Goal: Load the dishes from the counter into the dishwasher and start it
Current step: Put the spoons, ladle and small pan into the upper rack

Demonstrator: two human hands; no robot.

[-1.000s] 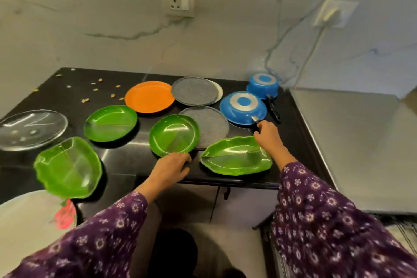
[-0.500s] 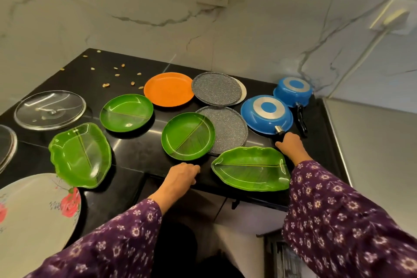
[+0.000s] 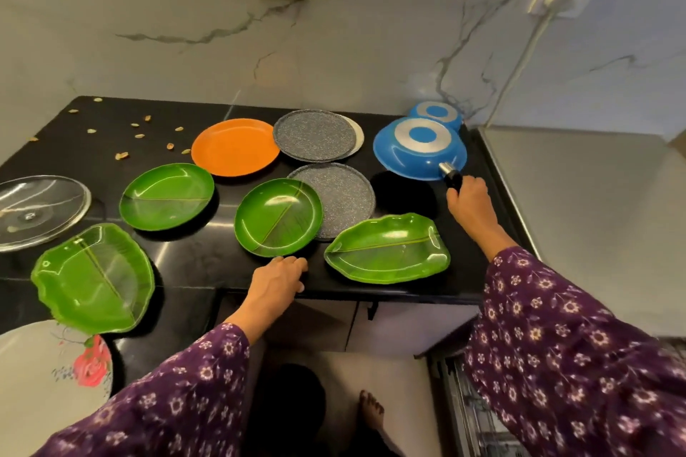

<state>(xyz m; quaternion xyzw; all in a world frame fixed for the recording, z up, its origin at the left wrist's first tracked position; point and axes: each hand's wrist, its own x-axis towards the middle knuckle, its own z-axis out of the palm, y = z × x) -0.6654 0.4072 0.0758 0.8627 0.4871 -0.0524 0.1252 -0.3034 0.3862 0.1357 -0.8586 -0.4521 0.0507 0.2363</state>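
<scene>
My right hand grips the black handle of an upturned blue pan, which is tilted and lifted off the black counter. A smaller blue pan sits upside down behind it. My left hand rests on the counter's front edge, just below a round green plate. A leaf-shaped green plate lies between my hands. Also on the counter are a second round green plate, an orange plate, two grey speckled plates and another leaf-shaped plate.
A glass lid and a white flowered plate lie at the left. Seeds are scattered at the counter's back left. The steel dishwasher top is at the right, with its rack showing below. A bare foot stands on the floor.
The blue pan has come up off the counter and tilted, lifted by its handle in my right hand. My left hand has stayed on the counter edge. The view has shifted.
</scene>
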